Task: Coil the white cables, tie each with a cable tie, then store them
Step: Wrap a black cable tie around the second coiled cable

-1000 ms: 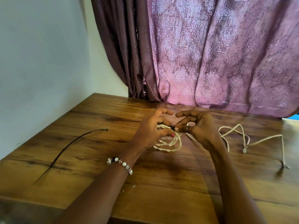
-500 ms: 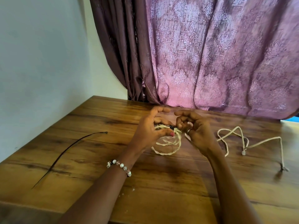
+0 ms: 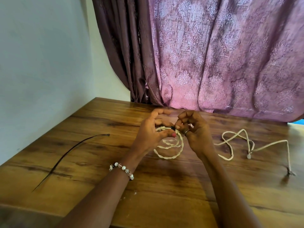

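A coiled white cable [image 3: 171, 150] hangs between my hands just above the wooden table [image 3: 164, 186]. My left hand [image 3: 151, 132] grips the top of the coil with thumb and fingers. My right hand [image 3: 195, 130] pinches a small black cable tie [image 3: 172, 128] wrapped at the coil's top. A second white cable [image 3: 243, 142] lies loose and uncoiled on the table to the right, its plugs resting on the wood. A long black cable tie [image 3: 69, 155] lies flat on the table at the left.
A purple patterned curtain [image 3: 213, 55] hangs behind the table's far edge. A pale wall [image 3: 41, 63] runs along the table's left side. The table's near edge crosses the bottom of the view.
My right hand's fingers have curled in tighter at the coil's top. The coil now hangs lower and rounder between my hands.
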Available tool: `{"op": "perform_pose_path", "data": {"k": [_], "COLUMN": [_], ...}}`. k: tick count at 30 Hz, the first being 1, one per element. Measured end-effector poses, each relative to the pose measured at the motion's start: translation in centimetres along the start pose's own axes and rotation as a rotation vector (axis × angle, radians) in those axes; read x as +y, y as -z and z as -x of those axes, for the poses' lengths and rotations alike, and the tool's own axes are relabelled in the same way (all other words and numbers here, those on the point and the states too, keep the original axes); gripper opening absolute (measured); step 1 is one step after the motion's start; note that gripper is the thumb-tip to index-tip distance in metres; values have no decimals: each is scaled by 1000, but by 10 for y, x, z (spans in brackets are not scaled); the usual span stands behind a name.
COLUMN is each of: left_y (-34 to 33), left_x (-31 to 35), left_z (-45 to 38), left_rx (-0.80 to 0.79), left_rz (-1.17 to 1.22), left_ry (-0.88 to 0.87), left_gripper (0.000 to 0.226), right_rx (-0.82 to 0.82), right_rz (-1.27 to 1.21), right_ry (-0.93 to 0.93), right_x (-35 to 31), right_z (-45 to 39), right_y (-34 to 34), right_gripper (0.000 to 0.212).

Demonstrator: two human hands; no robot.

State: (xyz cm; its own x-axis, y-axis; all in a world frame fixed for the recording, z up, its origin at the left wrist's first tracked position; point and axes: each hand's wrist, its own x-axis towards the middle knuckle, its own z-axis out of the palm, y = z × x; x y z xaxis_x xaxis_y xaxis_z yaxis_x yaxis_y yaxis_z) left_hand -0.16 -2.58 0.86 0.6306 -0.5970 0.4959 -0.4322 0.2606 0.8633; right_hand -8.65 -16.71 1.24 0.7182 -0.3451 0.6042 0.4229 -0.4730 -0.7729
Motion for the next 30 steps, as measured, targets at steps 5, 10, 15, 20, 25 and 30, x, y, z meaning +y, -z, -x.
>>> {"op": "perform_pose_path", "data": {"k": [5, 10, 15, 20, 25, 30], "left_y": [0, -1, -2, -5, 4, 3], "left_x": [-2, -3, -4, -8, -11, -10], "left_z": [-1, 0, 1, -2, -5, -9], "left_rx": [-2, 16, 45, 222, 384, 274], "left_rz": [-27, -41, -16, 109, 164, 415], "left_ry": [-20, -24, -31, -25, 28, 327], "left_gripper": [66, 64, 58, 39, 40, 42], "right_rx": [32, -16, -27, -55, -222, -49], "right_rz": [-170, -63, -30, -183, -183, -243], "right_ry": [-136, -105, -98, -181, -356, -353], "right_x": [0, -1, 2, -7, -5, -2], "right_z": [0, 1, 1, 6, 12, 9], "right_y": [6, 6, 3, 3, -3, 2], "right_gripper": [31, 32, 36, 45, 50, 28]}}
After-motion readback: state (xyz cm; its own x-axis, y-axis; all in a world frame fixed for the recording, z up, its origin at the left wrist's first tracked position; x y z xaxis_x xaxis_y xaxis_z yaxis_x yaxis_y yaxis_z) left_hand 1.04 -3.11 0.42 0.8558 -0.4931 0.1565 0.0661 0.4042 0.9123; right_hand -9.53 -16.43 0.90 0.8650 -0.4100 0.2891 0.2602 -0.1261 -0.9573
